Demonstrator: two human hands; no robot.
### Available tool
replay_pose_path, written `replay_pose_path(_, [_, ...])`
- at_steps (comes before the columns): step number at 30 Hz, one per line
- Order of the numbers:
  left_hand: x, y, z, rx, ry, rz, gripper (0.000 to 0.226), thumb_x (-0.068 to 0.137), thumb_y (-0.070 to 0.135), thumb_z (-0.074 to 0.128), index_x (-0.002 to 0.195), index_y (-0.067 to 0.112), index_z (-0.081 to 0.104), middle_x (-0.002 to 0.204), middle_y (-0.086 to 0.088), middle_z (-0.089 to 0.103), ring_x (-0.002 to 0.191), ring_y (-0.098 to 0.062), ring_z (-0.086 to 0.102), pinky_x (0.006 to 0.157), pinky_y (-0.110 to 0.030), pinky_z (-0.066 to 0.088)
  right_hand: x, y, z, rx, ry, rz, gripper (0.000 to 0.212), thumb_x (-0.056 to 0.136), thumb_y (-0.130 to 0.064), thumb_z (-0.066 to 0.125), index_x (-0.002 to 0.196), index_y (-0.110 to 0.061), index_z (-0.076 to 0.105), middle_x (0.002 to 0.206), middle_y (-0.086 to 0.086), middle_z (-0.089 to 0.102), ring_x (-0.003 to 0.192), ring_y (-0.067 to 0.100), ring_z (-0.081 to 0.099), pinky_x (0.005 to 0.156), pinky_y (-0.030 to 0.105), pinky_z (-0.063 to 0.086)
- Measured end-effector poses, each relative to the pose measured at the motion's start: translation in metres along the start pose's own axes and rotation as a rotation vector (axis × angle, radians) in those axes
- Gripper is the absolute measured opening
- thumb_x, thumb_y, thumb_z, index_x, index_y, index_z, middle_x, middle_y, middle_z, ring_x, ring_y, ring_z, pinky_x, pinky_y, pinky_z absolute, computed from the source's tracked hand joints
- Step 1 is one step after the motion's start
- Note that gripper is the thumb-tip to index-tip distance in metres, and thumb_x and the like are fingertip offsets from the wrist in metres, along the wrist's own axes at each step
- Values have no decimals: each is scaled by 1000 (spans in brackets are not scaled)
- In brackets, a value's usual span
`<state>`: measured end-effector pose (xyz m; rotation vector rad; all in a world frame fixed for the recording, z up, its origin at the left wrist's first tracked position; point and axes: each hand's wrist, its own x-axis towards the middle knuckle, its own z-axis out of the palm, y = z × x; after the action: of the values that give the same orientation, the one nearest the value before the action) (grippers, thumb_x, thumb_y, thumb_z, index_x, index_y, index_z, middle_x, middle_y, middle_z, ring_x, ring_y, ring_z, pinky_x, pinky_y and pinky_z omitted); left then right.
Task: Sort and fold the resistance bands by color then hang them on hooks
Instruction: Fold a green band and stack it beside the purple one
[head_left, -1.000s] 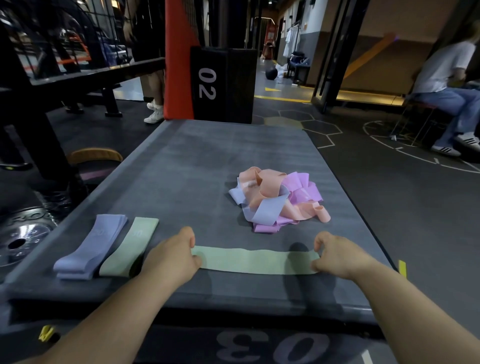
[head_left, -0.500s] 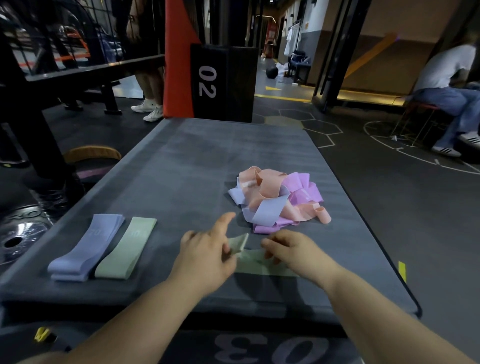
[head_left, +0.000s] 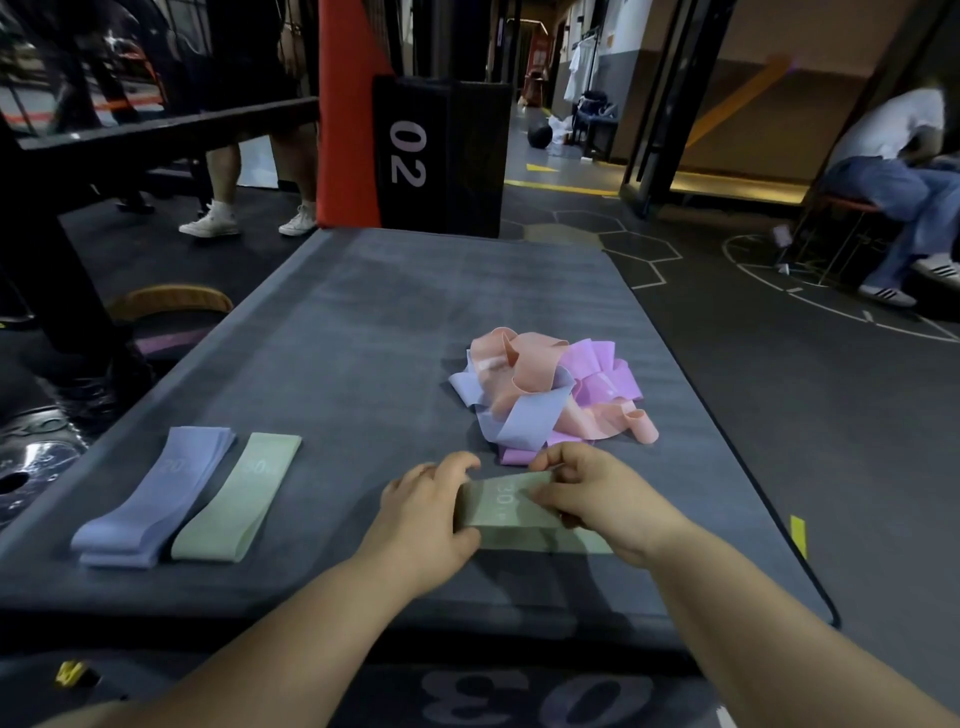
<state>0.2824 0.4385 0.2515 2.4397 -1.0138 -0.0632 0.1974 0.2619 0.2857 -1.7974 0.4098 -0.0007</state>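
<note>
Right at the near edge of the counter lies the green band, doubled over on itself, with a pale "30" showing on its upper layer. The left grip, a bare hand, has its fingers curled over the band's left end and holds it. The right grip pinches the upper layer at the right end, while the lower layer lies flat on the counter and runs under that hand.

Just beyond the fingers sits the pile of loose bands, peach, pink and lilac tangled together. Well off to the left, two folded lots lie side by side: a lilac stack and, just to its right, a second green band, each with a faint printed number.

At the counter's far end stands a black box marked "02", beside a red post. A person in white shoes stands to the far left, and another person sits at the far right. A weight plate lies on the floor to the left.
</note>
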Motion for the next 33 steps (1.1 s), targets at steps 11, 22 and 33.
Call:
replay_pose_path(11, [-12, 14, -11, -21, -18, 116, 45, 76, 30, 59, 116, 29, 38, 105, 17, 43, 101, -10, 41, 88, -23, 29, -6, 2, -34, -22, 12, 27, 16, 84, 2, 67, 94, -7, 60, 58, -3, 49, 50, 8, 43, 51, 20, 32])
replay_pose_path(22, [-20, 14, -16, 22, -99, 65, 48, 76, 37, 60, 117, 29, 35, 103, 14, 44, 96, -11, 37, 91, -23, 28, -10, 10, -44, -117, 49, 108, 12, 83, 0, 69, 89, -6, 60, 54, -5, 55, 46, 5, 46, 47, 18, 36])
replay_pose_path(33, [-23, 8, -15, -44, -100, 5, 46, 74, 45, 68, 109, 29, 43, 100, 11, 52, 101, -12, 46, 90, -28, 41, -2, 25, -47, -591, 205, 121, 16, 75, -22, 76, 86, -22, 65, 69, -9, 58, 58, 8, 52, 59, 21, 42])
